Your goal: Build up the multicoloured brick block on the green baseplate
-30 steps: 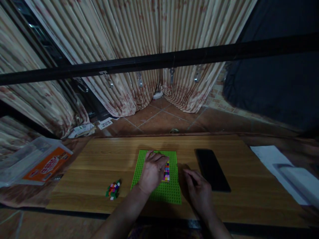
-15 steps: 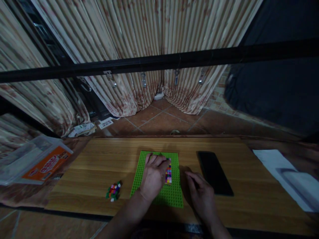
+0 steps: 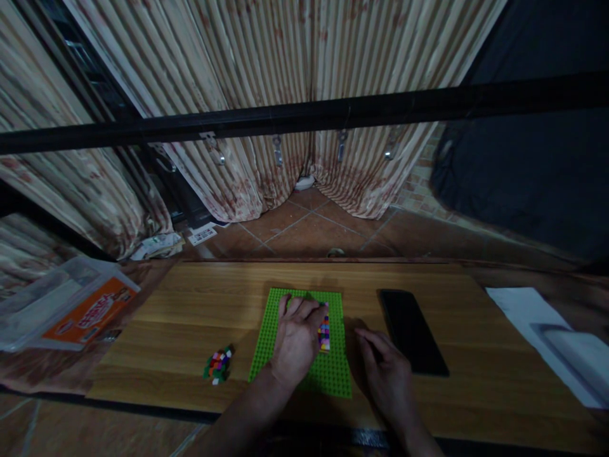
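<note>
A: What do you get on the head feed?

B: I have the left hand (image 3: pixel 295 339) over the green studded baseplate (image 3: pixel 335 374), its fingers bent down across a patch of small multicoloured bricks (image 3: pixel 324 334)

A: Is it grasping any of them?

B: I can't tell from here; the back of the hand hides the fingertips and the left part of the patch. What I can see is its right strip, purple, pink, orange and yellow, sitting on the baseplate

A: And the right hand (image 3: pixel 384 365)?

B: It's just beyond the baseplate's right edge, above the table (image 3: pixel 157 336), with thumb and fingers curled in close together. I can't make out whether something small is pinched there

A: Anything near it?

B: A flat black slab (image 3: pixel 413 333), just to its right on the wood. Over on the left I see a little heap of loose-looking bricks (image 3: pixel 218 365) in green, white, red and orange, well apart from both hands

A: And past the table's left end?

B: A clear plastic box (image 3: pixel 90 317) with an orange label; white paper (image 3: pixel 516 308) lies off the right end
</note>
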A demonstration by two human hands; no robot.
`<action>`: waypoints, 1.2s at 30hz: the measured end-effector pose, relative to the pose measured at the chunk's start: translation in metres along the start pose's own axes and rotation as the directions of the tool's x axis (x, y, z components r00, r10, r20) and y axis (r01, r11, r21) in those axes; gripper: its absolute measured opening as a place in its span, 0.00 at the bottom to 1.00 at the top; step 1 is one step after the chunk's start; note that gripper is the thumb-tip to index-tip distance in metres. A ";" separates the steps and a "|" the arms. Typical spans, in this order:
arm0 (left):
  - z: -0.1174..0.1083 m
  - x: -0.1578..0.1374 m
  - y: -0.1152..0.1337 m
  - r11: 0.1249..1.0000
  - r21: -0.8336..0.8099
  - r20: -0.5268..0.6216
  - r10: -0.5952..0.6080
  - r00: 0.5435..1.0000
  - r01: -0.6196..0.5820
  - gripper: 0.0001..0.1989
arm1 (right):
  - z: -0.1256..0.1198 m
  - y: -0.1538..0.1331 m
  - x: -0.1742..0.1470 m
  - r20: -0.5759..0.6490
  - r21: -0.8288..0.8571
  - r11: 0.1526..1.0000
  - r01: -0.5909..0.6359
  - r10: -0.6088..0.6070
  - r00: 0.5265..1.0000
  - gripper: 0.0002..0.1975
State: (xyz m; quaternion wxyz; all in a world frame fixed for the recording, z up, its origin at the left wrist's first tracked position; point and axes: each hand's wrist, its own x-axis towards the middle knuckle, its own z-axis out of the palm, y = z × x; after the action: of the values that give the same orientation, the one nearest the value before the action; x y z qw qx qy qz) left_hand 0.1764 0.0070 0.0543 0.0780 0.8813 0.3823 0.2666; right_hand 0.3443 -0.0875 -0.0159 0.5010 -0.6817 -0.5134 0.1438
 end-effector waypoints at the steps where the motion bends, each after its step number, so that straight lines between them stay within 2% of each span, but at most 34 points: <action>1: -0.001 0.000 0.001 1.000 0.004 0.005 -0.005 1.000 0.005 0.19 | 0.000 0.000 0.000 0.001 0.004 1.000 -0.002 0.002 1.000 0.14; 9: -0.001 0.000 0.004 0.998 -0.014 0.074 -0.054 0.996 0.055 0.18 | -0.002 0.001 -0.001 0.016 -0.033 0.999 -0.008 0.009 1.000 0.14; 15: -0.001 -0.005 0.005 0.995 -0.072 0.036 -0.067 0.997 0.069 0.22 | -0.002 0.007 -0.001 0.022 -0.037 0.999 0.024 -0.023 0.999 0.15; 19: -0.015 -0.018 0.003 0.990 -0.101 -0.057 -0.100 0.993 0.094 0.26 | -0.003 0.008 -0.002 0.027 -0.068 0.997 0.030 -0.029 0.999 0.16; 23: -0.043 -0.051 -0.024 0.971 -0.108 -0.189 -0.229 0.955 0.212 0.23 | -0.005 0.011 -0.002 0.019 -0.129 0.990 0.051 -0.049 0.999 0.18; 26: -0.066 -0.090 -0.055 0.921 -0.083 -0.267 -0.389 0.882 0.381 0.16 | -0.007 0.017 -0.002 -0.002 -0.196 0.978 0.076 -0.078 0.997 0.21; 29: -0.083 -0.131 -0.075 0.854 -0.052 -0.237 -0.515 0.824 0.518 0.13 | -0.008 0.022 -0.002 0.003 -0.227 0.970 0.088 -0.089 0.996 0.23; 32: -0.087 -0.160 -0.079 0.833 -0.030 -0.164 -0.550 0.819 0.553 0.15 | -0.010 0.023 -0.002 -0.004 -0.285 0.954 0.088 -0.093 0.996 0.25; 36: -0.076 -0.176 -0.074 0.823 -0.024 -0.143 -0.565 0.812 0.568 0.22 | -0.012 0.018 -0.002 -0.003 -0.338 0.934 0.111 -0.119 0.993 0.28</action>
State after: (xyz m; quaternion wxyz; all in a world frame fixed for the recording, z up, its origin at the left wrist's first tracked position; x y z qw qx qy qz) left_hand -0.0101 -0.0728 0.0212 0.1172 0.7066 0.6346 0.2903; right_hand 0.3619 -0.0946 -0.0258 0.3904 -0.7280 -0.5634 0.0160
